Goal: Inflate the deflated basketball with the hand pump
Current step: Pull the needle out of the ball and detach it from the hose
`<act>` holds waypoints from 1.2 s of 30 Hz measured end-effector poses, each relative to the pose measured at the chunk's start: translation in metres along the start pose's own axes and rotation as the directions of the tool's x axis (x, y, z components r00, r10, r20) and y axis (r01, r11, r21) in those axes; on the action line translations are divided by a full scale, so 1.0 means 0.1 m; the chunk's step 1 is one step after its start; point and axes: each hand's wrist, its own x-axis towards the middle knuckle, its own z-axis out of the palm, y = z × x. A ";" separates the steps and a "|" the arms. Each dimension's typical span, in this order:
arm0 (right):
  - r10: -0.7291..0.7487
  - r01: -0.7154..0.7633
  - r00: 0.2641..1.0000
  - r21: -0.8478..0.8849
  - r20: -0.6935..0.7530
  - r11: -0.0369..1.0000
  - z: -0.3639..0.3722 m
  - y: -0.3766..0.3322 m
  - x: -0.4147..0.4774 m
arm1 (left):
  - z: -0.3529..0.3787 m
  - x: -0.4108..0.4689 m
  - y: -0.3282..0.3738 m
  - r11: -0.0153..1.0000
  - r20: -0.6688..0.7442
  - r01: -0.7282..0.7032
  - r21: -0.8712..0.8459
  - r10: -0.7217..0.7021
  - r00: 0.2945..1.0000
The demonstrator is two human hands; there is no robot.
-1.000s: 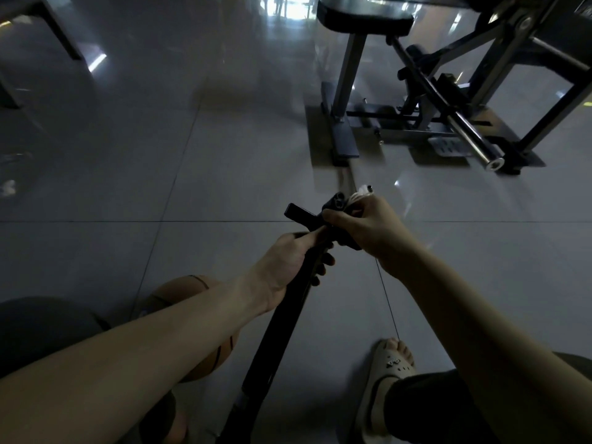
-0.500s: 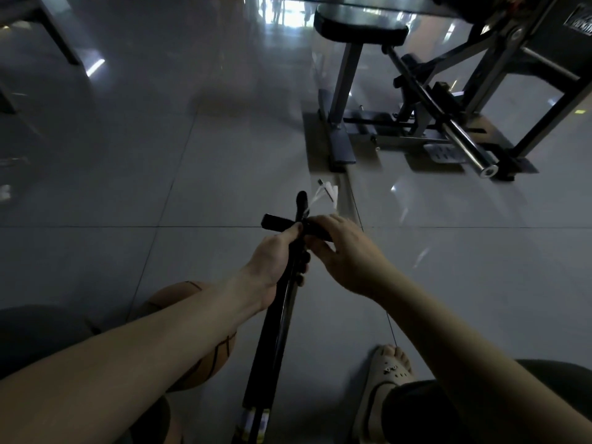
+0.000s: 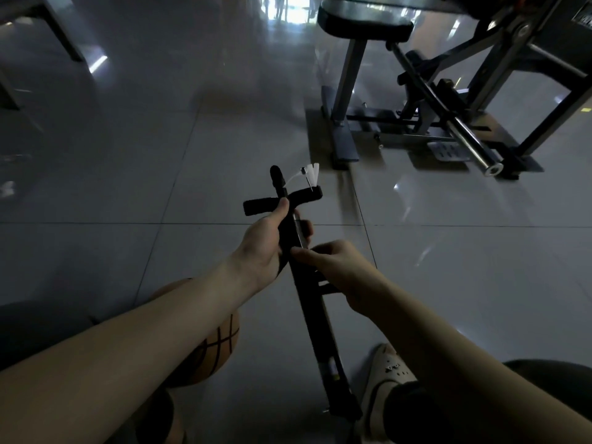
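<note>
A long black hand pump (image 3: 315,322) slants across the middle of the view, its T-handle (image 3: 282,199) at the top. A small white tag and a needle (image 3: 309,174) hang at the handle's right end. My left hand (image 3: 267,243) grips the pump shaft just below the handle. My right hand (image 3: 342,267) pinches the pump body a little lower, fingertips on the barrel. The orange basketball (image 3: 211,350) lies on the floor under my left forearm, partly hidden by it.
Grey glossy floor tiles (image 3: 160,174) spread all around. A black gym machine with a padded seat (image 3: 365,22) and a steel bar (image 3: 471,145) stands at the upper right. My right foot in a pale clog (image 3: 389,373) rests beside the pump's lower end.
The pump's handle end has tilted upright and away from me. My right hand has slid off the handle down onto the barrel. My left hand keeps its grip near the top.
</note>
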 end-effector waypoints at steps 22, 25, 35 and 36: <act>0.233 -0.215 0.971 -0.601 -0.050 0.770 0.43 1.12 1.26 | -0.99 0.83 -0.70 0.633 -0.180 0.299 0.715 -0.247 0.952; 0.376 -0.350 0.925 -0.492 -0.050 0.797 0.62 1.47 1.51 | -1.36 0.71 -0.69 0.165 -0.194 0.207 0.964 -0.092 0.977; 0.511 -0.473 0.859 -0.381 -0.002 0.794 1.25 2.42 1.88 | -2.29 0.15 -0.58 -0.342 -0.446 0.391 0.854 -0.095 0.890; 0.500 -0.461 0.866 -0.396 -0.006 0.794 1.25 2.48 1.89 | -2.29 0.17 -0.62 -0.349 -0.404 0.359 0.866 -0.063 0.913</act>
